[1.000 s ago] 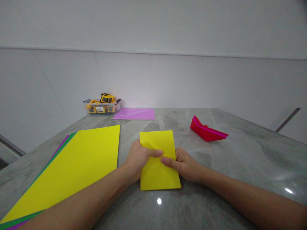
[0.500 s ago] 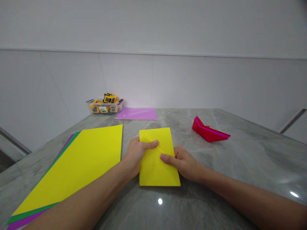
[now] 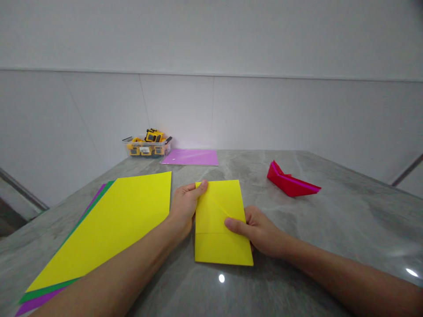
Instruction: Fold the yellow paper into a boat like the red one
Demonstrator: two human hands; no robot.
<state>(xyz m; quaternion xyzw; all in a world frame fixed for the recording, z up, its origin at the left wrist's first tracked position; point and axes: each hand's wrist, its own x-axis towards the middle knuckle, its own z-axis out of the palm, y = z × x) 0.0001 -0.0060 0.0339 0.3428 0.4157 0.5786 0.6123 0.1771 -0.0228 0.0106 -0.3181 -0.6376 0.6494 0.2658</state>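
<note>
Centrally, both hands at one piece of folded yellow paper (image 3: 216, 218). Left hand (image 3: 185, 204) pinches its upper left corner, thumb on top near the far edge, fingers partly hidden behind. Right hand (image 3: 261, 229) grips the right side, lower down, thumb lying flat across the face; remaining fingers mostly under the paper. A diagonal crease runs toward the right thumb; a horizontal line crosses below it. Paper is in front of the person, over the grey marbled table (image 3: 330, 229); whether its lower edge touches the surface, cannot tell.

Left of the hands: large yellow sheet (image 3: 112, 224), overlying a green sheet (image 3: 49, 289) and a purple sheet (image 3: 39, 301), both showing as strips along its edges. Left forearm crosses over the near part. Right, beyond the right hand: red folded paper boat (image 3: 291, 185) with a purple stripe.

Far end: flat lilac pack (image 3: 191, 157), beside a clear bin (image 3: 144, 149) of yellow toy vehicles (image 3: 154, 135), near the pale wall (image 3: 264, 110).
</note>
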